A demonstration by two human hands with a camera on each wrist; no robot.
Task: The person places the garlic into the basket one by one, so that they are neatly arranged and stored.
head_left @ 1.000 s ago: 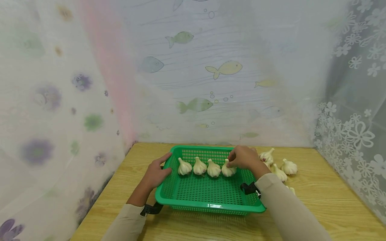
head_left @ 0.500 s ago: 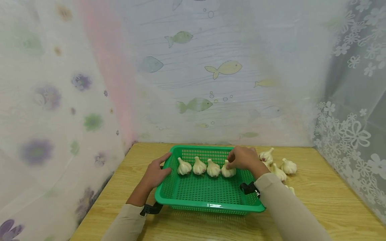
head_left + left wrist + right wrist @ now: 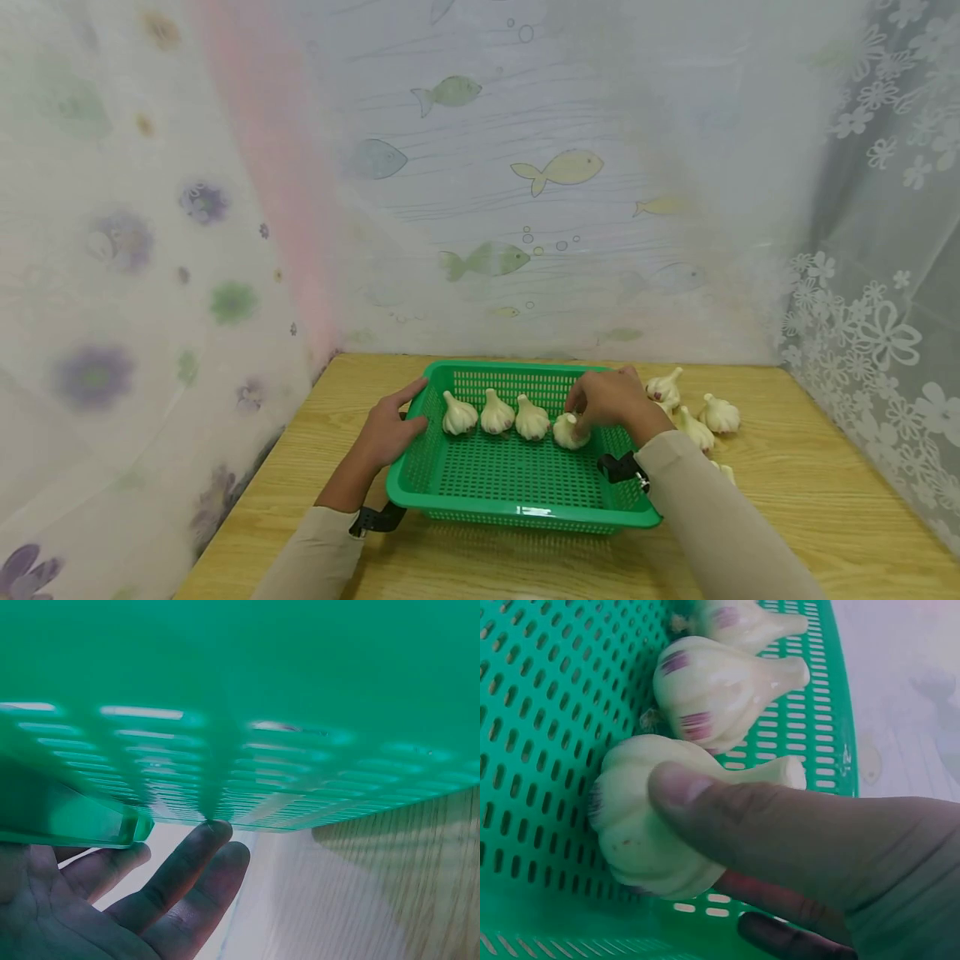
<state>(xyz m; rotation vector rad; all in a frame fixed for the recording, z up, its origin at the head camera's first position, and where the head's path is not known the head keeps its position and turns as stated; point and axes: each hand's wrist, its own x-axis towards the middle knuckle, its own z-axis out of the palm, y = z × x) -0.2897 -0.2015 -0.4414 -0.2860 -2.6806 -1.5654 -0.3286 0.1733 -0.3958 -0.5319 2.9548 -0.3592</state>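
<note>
A garlic bulb [image 3: 567, 432] sits at the right end of a row of several bulbs inside a green plastic basket [image 3: 525, 510]. My right hand [image 3: 611, 398] holds this bulb; in the right wrist view the thumb [image 3: 727, 817] presses its side, while the other fingers are partly hidden behind it. At the basket's left rim is my left hand [image 3: 388, 429], gripping it, with the thumb on the rim. The left wrist view shows the left fingers [image 3: 176, 874] under the rim, against the slotted outer wall.
Several more garlic bulbs [image 3: 720, 414] lie on the wooden table [image 3: 810, 500] right of the basket, partly behind the right forearm. A curtain with printed fish [image 3: 558, 169] hangs behind the table, and flowered sheets hang at both sides.
The held garlic bulb has tipped, its stem now leaning toward the camera, and has shifted slightly nearer. My right fingers have changed position on it. The left hand and basket stay still.
</note>
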